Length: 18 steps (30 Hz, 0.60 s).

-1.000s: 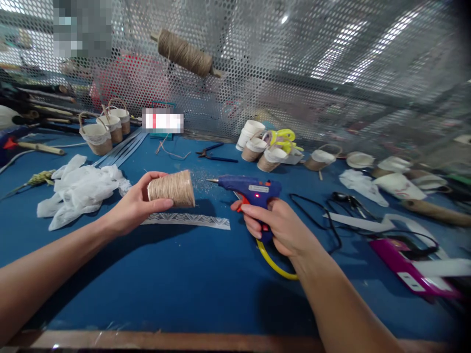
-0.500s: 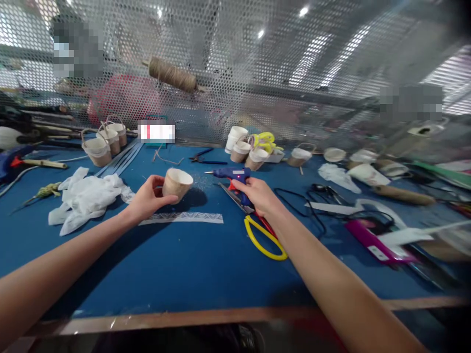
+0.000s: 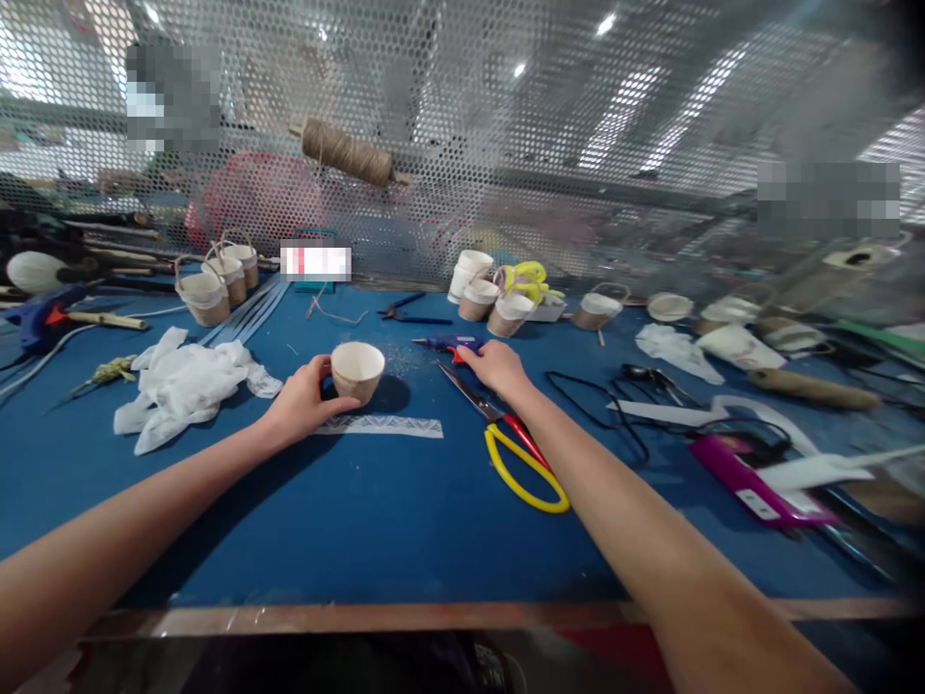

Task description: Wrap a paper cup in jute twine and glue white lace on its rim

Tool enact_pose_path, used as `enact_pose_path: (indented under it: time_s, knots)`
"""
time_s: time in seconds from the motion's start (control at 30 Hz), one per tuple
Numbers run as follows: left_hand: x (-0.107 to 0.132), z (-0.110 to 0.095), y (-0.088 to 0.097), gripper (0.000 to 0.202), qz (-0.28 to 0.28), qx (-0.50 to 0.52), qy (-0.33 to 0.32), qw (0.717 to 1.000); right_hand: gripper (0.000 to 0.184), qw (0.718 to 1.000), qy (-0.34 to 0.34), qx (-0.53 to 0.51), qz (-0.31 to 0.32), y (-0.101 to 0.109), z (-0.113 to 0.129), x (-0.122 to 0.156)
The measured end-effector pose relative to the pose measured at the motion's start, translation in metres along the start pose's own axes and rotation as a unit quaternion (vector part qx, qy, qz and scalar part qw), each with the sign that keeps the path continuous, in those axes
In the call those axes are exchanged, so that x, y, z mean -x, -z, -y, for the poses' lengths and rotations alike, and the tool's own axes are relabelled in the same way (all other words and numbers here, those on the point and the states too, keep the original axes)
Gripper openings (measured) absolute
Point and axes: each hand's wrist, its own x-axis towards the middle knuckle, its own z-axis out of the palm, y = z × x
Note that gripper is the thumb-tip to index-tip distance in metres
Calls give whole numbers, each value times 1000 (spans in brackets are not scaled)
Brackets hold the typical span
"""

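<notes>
My left hand [image 3: 312,395] is closed around the side of a small tan cup [image 3: 356,378] with a white inside, its opening facing up. Just below the cup a strip of white lace [image 3: 390,426] lies flat on the blue table. In my right hand [image 3: 495,364] is a blue glue gun [image 3: 452,343] with a red trigger, its nozzle pointing left toward the cup; the fingers cover much of its body. Right beneath that hand lie scissors [image 3: 524,461] with yellow and red handles, blades pointing up and left.
Crumpled white cloth [image 3: 195,386] lies at the left, near a second blue glue gun [image 3: 47,318]. Small handled baskets [image 3: 206,297] stand at the back, with pliers [image 3: 411,313] between groups. A purple tool [image 3: 755,482] and black cord [image 3: 599,405] are on the right.
The glue gun has come down toward the table, with my right hand now over its body. The cup has tipped more upright in my left hand. The view has shifted slightly.
</notes>
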Motion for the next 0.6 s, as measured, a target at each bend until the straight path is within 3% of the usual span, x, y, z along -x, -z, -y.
enact_pose_path:
  time_s: [0.13, 0.27, 0.43, 0.53, 0.6]
  knots:
    - [-3, 0, -2, 68, -3, -16, 2, 1000, 33, 996, 18, 83, -25, 8, 5, 20]
    - [1, -1, 6, 61, 0, -72, -2, 997, 39, 988, 50, 146, -4, 16, 2, 48]
    - [11, -7, 20, 43, 36, -246, -15, 968, 24, 979, 93, 178, 32, 16, -12, 71]
    - [14, -9, 21, 39, 61, -270, -8, 961, 12, 977, 109, 176, 42, 13, -18, 74]
    - [14, -10, 19, 32, 70, -266, -8, 961, 15, 977, 110, 176, 44, 12, -19, 74]
